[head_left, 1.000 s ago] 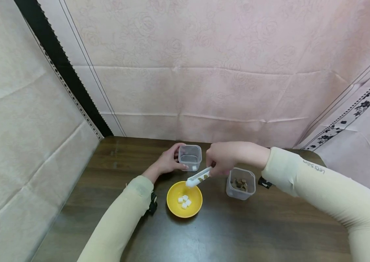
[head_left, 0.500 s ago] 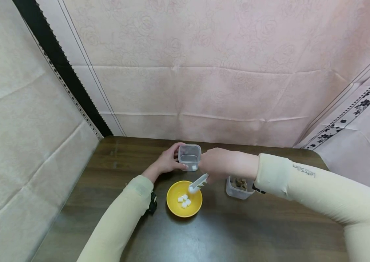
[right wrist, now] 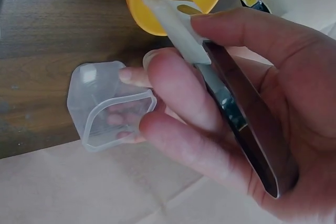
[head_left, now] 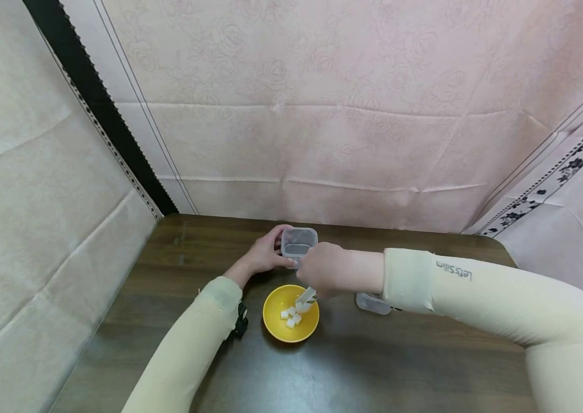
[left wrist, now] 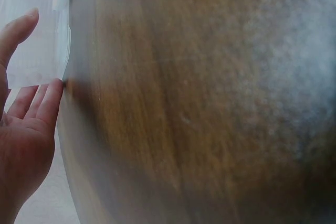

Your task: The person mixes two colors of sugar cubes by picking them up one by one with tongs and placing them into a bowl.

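Observation:
A yellow bowl (head_left: 273,328) on the table holds several white cubes (head_left: 290,323). My right hand (head_left: 327,267) grips a pair of tongs (head_left: 305,298) between thumb and fingers; their white slotted ends reach down into the bowl. In the right wrist view the dark tongs handle (right wrist: 257,121) lies across the palm. Whether the tips pinch a cube is hard to tell. My left hand (head_left: 265,252) holds a clear plastic container (head_left: 298,236) behind the bowl, thumb on one side and fingers on the other. One white cube (right wrist: 88,73) sits inside that container.
A second clear container (head_left: 372,303) stands right of the bowl, mostly hidden under my right forearm. The wooden table (head_left: 399,367) ends at its back edge against a pale cloth (head_left: 343,149). Another cloth (head_left: 28,229) hangs at the left.
My right hand has moved left and toward me, bringing the tongs' ends from the bowl's rim down by the cubes. The right forearm now covers most of the second container. My left hand stays put.

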The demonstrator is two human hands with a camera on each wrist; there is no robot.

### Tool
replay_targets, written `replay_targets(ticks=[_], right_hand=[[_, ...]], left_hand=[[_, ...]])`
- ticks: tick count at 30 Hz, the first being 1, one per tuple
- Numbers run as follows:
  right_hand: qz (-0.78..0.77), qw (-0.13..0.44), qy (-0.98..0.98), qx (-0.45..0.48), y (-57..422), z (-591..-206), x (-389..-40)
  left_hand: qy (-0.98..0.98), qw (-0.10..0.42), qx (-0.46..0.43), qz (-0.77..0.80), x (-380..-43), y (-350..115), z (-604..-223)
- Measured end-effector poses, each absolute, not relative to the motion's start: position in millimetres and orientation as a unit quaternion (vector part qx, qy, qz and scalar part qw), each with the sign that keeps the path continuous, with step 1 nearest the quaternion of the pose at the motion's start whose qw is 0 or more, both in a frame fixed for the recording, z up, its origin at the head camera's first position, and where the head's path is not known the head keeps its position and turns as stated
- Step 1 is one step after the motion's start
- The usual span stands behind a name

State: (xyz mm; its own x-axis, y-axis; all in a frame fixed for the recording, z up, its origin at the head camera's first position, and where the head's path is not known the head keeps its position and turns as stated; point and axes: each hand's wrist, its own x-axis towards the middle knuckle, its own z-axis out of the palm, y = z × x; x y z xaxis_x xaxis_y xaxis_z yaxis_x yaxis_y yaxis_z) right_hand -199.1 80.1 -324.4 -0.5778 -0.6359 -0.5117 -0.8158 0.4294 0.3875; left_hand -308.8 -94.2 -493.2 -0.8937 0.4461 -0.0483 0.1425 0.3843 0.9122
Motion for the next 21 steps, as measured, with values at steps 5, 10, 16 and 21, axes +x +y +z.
replay_targets(ticks=[5,10,16,21], right_hand=[[0.321,0.158,0.831,-0.425,73,-325,-197],[0.349,0.158,0.823,-0.420,65,-327,-195],[0.368,0.136,0.817,-0.423,60,-331,-192],[0.373,0.130,0.815,-0.424,59,-334,-192]], left_hand=[[0.821,0.143,0.180,0.522,-309,-94,-493],[0.825,0.140,0.179,0.517,-308,-95,-493],[0.826,0.137,0.185,0.515,-309,-95,-493],[0.825,0.137,0.184,0.517,-309,-95,-494]])
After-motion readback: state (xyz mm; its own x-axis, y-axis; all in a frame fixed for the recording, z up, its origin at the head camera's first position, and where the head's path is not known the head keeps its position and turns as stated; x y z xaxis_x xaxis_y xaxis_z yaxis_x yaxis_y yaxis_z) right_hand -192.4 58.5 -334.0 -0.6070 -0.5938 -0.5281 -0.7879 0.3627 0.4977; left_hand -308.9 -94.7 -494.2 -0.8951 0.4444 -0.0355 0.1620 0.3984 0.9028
